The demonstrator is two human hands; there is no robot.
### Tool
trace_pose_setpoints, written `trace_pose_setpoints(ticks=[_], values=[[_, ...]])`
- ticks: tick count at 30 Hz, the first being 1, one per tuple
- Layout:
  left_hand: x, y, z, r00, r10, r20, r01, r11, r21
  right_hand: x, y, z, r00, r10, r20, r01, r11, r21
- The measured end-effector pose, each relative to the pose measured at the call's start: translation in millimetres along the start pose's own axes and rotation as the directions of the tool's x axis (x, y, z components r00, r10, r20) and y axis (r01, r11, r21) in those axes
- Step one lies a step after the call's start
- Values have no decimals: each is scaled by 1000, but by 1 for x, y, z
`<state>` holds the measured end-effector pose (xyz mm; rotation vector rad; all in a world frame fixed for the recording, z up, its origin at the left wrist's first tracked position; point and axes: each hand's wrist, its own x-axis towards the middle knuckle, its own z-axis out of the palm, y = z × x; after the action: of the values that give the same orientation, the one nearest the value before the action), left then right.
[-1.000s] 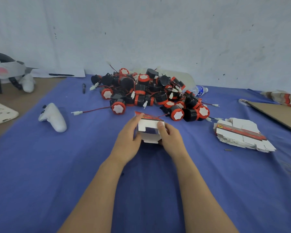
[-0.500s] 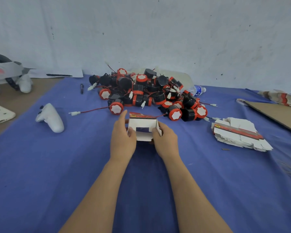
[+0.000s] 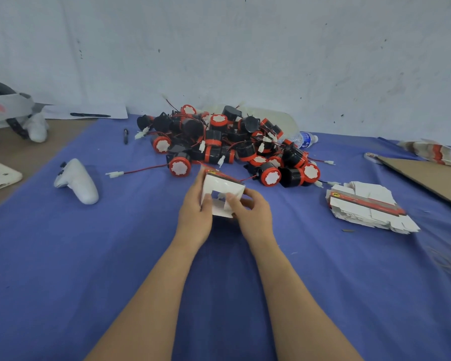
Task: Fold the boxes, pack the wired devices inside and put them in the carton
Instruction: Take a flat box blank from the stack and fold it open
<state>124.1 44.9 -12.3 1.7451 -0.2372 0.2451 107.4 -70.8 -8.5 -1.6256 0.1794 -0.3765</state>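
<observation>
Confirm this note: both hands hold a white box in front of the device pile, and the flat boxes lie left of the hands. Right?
One slip: the left hand and right hand do hold the box in front of the device pile, but the head view shows the flat boxes on their right, not left.

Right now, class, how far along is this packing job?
Done: no packed box shows. In hand: the left hand and right hand grip one small box, partly folded. Left: the pile of wired devices lies unpacked; the stack of flat boxes lies unfolded.
</observation>
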Motion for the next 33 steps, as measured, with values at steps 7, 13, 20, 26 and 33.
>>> trace_pose_setpoints(ticks=[7, 13, 20, 26, 33], values=[[2, 3, 6, 992, 56, 113, -51, 997, -53, 5, 1, -9, 996, 30, -84, -37, 996, -77], [0, 2, -3, 991, 102, 89, -98, 994, -46, 5, -2, -12, 1000, 7, 21, -5, 993, -119], [4, 0, -6, 992, -79, -102, 69, 993, -96, -1, -4, 1, 957, -41, 288, 3, 991, 130], [0, 9, -8, 990, -137, -16, 117, 896, -429, -3, -3, 10, 952, -147, 270, 94, 976, 198], [-13, 9, 19, 998, 0, 67, 7, 995, -102, 5, 0, -4, 966, -105, -235, 115, 993, 28]])
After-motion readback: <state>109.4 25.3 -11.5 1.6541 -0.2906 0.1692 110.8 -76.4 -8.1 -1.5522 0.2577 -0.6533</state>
